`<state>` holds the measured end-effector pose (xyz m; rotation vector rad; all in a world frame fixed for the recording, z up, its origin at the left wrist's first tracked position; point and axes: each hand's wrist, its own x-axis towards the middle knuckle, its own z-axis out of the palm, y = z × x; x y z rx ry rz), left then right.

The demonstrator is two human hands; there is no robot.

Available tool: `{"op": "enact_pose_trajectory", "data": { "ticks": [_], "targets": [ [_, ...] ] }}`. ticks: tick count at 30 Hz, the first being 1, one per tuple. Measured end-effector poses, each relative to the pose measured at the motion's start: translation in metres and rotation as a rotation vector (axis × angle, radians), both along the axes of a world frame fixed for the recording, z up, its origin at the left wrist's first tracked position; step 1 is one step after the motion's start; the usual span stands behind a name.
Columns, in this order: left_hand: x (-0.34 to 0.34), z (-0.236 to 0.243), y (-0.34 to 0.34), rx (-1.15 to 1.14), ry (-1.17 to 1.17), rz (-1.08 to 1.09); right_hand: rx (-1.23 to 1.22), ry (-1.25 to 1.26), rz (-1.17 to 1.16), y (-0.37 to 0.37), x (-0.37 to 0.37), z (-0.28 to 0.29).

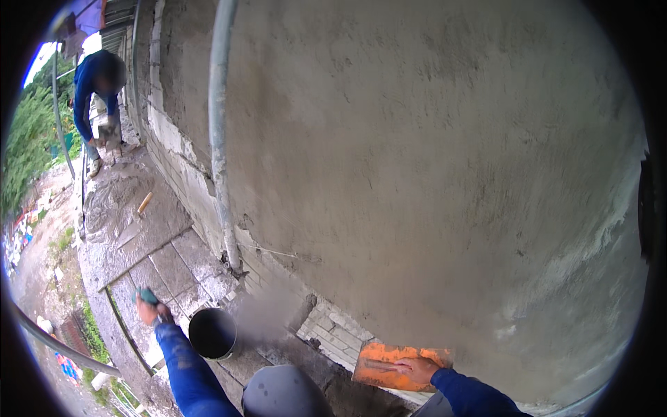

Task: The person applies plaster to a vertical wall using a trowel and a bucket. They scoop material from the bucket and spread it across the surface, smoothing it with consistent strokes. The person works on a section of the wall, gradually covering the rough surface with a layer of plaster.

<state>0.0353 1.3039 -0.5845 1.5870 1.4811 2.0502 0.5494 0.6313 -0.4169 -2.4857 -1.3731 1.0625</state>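
Note:
Down at the lower left, my left hand [149,314] reaches out over the planks, its fingers closed around a small dark green object [144,296] whose kind I cannot make out. My right hand [419,370] grips the handle of an orange plastering float [381,375], held flat-side out by the foot of the wall. Grey wet-looking plaster covers the wall [431,174], and bare brickwork [333,333] shows along its lower edge. Beside my left forearm stands a black bucket [226,349]; its contents are too dark to tell.
A metal scaffold pole [220,104] rises close to the wall. On the mortar-smeared walkway [104,222] lies a trowel with a wooden handle [144,203]. Farther along, a person in blue [94,90] bends over. A curved rail [62,347] runs along the left edge, above lower ground.

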Motion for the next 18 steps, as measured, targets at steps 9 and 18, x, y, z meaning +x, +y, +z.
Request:
{"op": "enact_pose_trajectory", "data": {
  "ticks": [9, 18],
  "targets": [
    [0.428, 0.309, -0.065, -0.467, -0.86, -1.312, -0.152, -0.125, 0.005, 0.008, -0.031, 0.017],
    [0.279, 0.126, -0.103, -0.594, -1.103, -0.905, 0.087, -0.149, -0.046, -0.004, -0.031, 0.01]
  ]
}}
